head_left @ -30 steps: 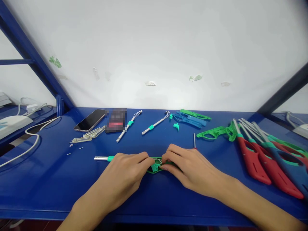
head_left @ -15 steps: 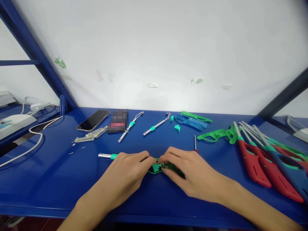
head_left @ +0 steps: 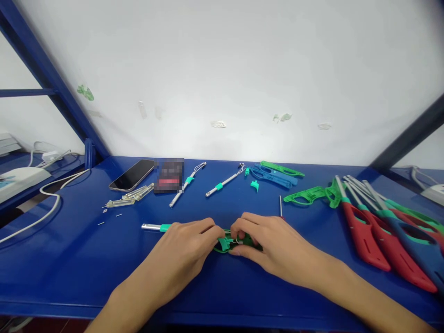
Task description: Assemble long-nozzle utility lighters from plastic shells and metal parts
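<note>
One green casing [head_left: 222, 251] between left fingers [head_left: 212, 234], right fingers [head_left: 243, 226].

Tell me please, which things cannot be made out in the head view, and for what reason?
All in the head view:
Green casing: largely hidden under the left grip and right grip.
White wire: too small to tell whether the right grip pinches it.
Thin metal rod: its red near end is mostly hidden behind the right grip.
Dark box: print blurred by pixelation.
Blue lighter: cut off by the right edge.
</note>
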{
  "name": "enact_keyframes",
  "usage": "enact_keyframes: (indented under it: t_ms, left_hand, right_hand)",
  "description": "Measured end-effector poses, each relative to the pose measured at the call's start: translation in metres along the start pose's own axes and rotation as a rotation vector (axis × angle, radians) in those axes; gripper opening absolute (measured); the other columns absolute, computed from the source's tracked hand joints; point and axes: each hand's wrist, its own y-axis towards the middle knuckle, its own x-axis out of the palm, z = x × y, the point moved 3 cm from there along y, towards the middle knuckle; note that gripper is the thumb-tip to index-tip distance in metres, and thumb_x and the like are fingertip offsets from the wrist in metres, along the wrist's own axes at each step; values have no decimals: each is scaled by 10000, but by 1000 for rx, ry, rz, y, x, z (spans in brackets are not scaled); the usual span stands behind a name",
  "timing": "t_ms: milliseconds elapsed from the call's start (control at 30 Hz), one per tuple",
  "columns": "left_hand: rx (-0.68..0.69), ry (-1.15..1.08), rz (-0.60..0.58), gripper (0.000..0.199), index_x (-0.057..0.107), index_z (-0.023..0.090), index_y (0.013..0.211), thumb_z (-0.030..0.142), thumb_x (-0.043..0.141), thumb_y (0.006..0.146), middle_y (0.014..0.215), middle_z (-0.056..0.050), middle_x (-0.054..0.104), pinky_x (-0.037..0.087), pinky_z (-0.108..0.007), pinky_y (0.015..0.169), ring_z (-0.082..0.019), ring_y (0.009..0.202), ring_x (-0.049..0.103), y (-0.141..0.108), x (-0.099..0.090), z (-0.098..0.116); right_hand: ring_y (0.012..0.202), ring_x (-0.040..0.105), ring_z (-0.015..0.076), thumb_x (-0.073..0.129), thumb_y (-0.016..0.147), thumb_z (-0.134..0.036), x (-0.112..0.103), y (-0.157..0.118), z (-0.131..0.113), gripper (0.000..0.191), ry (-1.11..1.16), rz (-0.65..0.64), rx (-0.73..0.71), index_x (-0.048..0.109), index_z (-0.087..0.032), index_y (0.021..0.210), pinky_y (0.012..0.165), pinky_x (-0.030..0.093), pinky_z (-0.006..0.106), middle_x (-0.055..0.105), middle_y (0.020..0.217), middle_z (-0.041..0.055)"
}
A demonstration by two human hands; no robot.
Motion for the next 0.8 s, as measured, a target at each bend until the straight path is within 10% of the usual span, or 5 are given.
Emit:
enact_keyframes:
  t_ms: [800]
  left_hand:
    - [-186,-336,285,217,803,230,1069,107,637,1003,990,9,734,502,-199,597,-105,748,672,5,-14,-13]
  right_hand:
    - [769,688,130,715,1051,-313,0,4,9,51,234,95,29,705,-271,1022,698,477,250,783,957,-62]
